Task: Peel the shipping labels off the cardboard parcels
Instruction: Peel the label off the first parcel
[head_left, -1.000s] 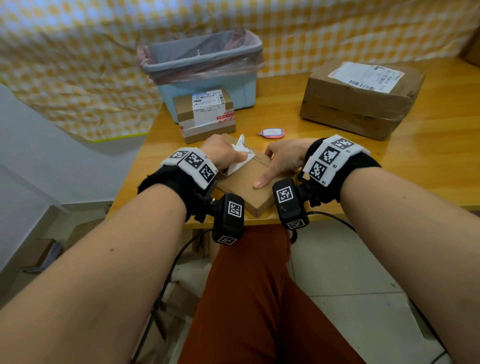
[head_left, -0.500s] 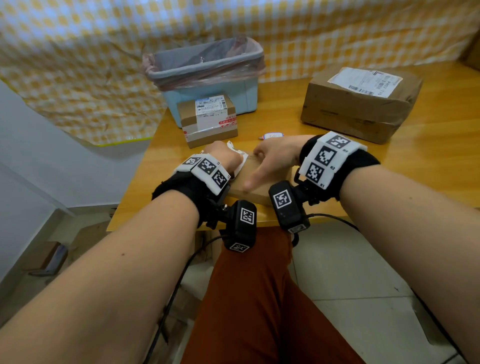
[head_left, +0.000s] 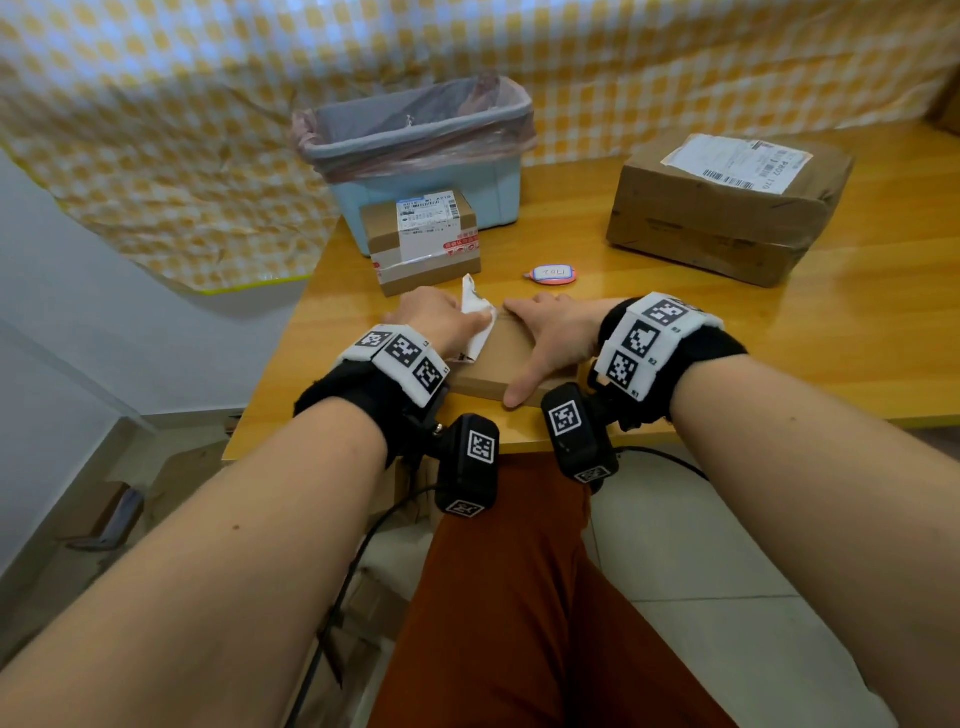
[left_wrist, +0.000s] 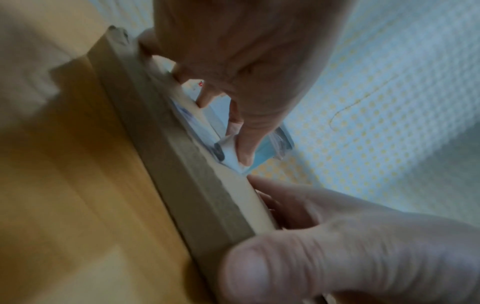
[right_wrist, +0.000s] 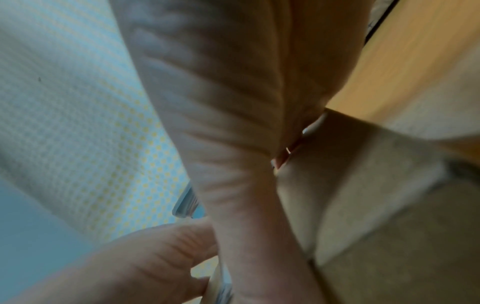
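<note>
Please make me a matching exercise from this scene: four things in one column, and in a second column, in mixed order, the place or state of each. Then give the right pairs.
Things
1. flat brown cardboard parcel
2. large brown cardboard box
3. light blue plastic bin
4. small pink and blue oval tag

Places or states
A. lined with a pinkish bag, at the table's far edge
B. lies alone on the wood between the parcels
C. far right, white label still flat on top
D. under both hands, label partly lifted

Pairs: 1-D, 2-C, 3-A, 4-B
</note>
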